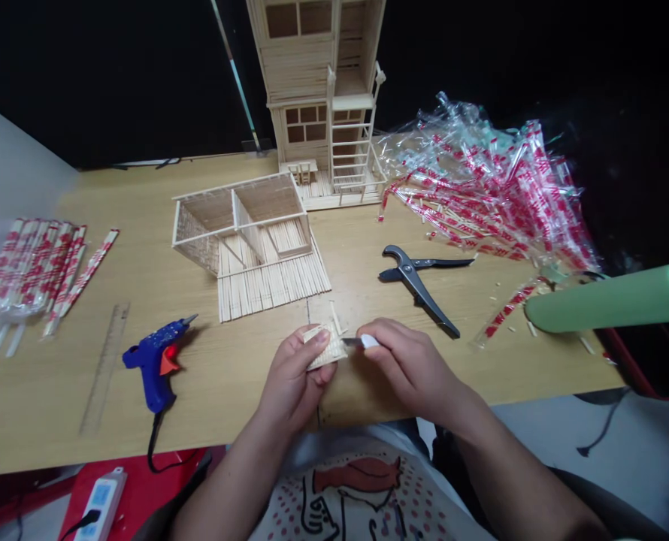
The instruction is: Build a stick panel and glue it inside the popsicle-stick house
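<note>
Between the thumb and fingers of my left hand (296, 376) is a small panel of wooden sticks (328, 352), with a thin stick jutting up from its far edge. My right hand (405, 361) is closed around a small knife (369, 341) with a white handle. Its blade points left and reaches the panel's right edge; whether it touches, I cannot tell. Just beyond my hands lies a miniature room frame (236, 229) on a floor of wooden sticks (272, 291). Behind it stands a taller stick house (304, 75) with a ladder.
A blue glue gun (157, 361) and a clear ruler (104, 368) lie at left, near wrapped chopsticks (35, 263). Black cutting pliers (419, 282) rest at right. Beyond are piled wrappers (497, 188) and a green cylinder (610, 299). A power strip (102, 505) sits below the table edge.
</note>
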`<state>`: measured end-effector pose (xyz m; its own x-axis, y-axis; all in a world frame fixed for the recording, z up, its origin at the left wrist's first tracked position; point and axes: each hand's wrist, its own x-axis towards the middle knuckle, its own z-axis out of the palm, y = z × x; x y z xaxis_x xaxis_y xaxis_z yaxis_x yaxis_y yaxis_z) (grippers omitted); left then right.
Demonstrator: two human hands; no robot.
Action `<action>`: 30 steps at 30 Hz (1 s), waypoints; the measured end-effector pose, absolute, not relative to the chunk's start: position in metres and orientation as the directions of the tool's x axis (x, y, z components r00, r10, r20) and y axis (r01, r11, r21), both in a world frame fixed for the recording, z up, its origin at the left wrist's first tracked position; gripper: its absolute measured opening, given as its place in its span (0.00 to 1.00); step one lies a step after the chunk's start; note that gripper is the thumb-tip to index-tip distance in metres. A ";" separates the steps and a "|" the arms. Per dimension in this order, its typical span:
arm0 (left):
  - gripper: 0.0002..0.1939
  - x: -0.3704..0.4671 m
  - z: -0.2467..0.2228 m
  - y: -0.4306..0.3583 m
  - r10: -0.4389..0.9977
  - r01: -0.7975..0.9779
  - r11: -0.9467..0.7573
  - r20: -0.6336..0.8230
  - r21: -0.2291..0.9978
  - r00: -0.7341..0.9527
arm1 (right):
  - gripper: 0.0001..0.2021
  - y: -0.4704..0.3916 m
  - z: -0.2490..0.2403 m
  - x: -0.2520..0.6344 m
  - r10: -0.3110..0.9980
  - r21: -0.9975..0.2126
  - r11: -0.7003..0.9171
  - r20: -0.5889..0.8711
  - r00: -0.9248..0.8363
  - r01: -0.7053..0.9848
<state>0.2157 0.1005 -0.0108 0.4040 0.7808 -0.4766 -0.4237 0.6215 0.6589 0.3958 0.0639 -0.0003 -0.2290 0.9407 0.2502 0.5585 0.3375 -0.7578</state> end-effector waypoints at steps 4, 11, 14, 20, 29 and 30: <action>0.14 0.217 -0.008 0.098 0.830 -0.376 0.552 -0.451 0.744 0.327 | 0.10 0.065 0.002 0.389 0.923 -0.712 0.376 0.234 -0.305 0.593; 0.13 0.214 -0.009 0.098 0.867 -0.342 0.491 -0.412 0.801 0.281 | 0.09 0.067 -0.009 0.392 0.937 -0.714 0.339 0.198 -0.288 0.613; 0.13 0.214 -0.011 0.098 0.838 -0.374 0.538 -0.431 0.755 0.334 | 0.10 0.067 -0.009 0.392 0.930 -0.711 0.359 0.216 -0.297 0.604; 0.12 0.212 -0.010 0.100 0.793 -0.404 0.600 -0.448 0.690 0.414 | 0.10 0.070 -0.012 0.393 0.926 -0.707 0.371 0.239 -0.291 0.602; 0.14 0.210 -0.004 0.099 0.811 -0.365 0.573 -0.442 0.734 0.384 | 0.10 0.073 -0.007 0.395 0.925 -0.733 0.367 0.225 -0.305 0.573; 0.14 0.210 -0.002 0.099 0.821 -0.356 0.559 -0.437 0.749 0.368 | 0.10 0.072 -0.005 0.394 0.923 -0.731 0.374 0.231 -0.309 0.570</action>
